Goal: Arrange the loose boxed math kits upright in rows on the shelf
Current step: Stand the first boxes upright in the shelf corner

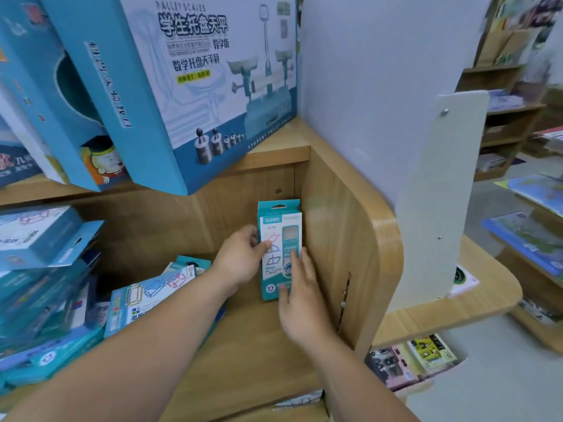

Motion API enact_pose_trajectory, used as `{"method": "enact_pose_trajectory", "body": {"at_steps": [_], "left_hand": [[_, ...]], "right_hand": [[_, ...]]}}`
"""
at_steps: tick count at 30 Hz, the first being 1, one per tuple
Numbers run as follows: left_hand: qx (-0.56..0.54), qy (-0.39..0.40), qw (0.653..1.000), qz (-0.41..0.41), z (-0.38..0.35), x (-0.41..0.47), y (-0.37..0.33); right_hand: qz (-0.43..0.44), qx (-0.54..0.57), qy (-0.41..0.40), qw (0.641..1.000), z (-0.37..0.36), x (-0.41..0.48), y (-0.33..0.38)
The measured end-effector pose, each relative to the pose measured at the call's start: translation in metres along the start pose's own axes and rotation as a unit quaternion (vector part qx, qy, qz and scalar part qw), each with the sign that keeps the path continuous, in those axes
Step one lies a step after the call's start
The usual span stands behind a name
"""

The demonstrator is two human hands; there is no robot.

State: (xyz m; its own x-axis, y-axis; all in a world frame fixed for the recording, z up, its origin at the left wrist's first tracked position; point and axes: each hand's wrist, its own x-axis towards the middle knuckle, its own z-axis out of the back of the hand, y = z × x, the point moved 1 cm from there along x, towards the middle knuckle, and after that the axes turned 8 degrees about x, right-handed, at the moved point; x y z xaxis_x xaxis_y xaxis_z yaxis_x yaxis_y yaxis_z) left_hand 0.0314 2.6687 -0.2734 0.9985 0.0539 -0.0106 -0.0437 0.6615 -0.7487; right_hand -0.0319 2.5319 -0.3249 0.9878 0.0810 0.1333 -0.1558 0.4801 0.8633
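A teal and white boxed math kit (278, 236) stands upright on the wooden shelf (253, 336), at the back right corner against the side wall. My left hand (240, 257) grips its left edge, thumb across the front. My right hand (301, 300) lies with straight fingers flat on the lower right of the box front. More teal kits lie loose: one flat box (143, 296) just left of my left forearm, and a jumbled stack (42, 287) at the far left of the shelf.
A large blue balance-scale box (189, 86) leans on the shelf above, overhanging the work area. The rounded wooden side panel (365, 254) closes the shelf on the right. Books (411, 363) lie on a lower ledge to the right. Further shelves stand beyond.
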Motion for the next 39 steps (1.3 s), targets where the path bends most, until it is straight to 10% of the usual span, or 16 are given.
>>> {"method": "enact_pose_trajectory", "body": {"at_steps": [29, 39], "left_hand": [[0.081, -0.077, 0.994, -0.016, 0.01, 0.04, 0.001], [0.307, -0.09, 0.944, -0.076, 0.095, -0.052, 0.068]], "right_hand": [[-0.054, -0.014, -0.014, 0.998, -0.02, 0.059, -0.002], [-0.097, 0.134, 0.066, 0.984, -0.055, 0.025, 0.023]]}}
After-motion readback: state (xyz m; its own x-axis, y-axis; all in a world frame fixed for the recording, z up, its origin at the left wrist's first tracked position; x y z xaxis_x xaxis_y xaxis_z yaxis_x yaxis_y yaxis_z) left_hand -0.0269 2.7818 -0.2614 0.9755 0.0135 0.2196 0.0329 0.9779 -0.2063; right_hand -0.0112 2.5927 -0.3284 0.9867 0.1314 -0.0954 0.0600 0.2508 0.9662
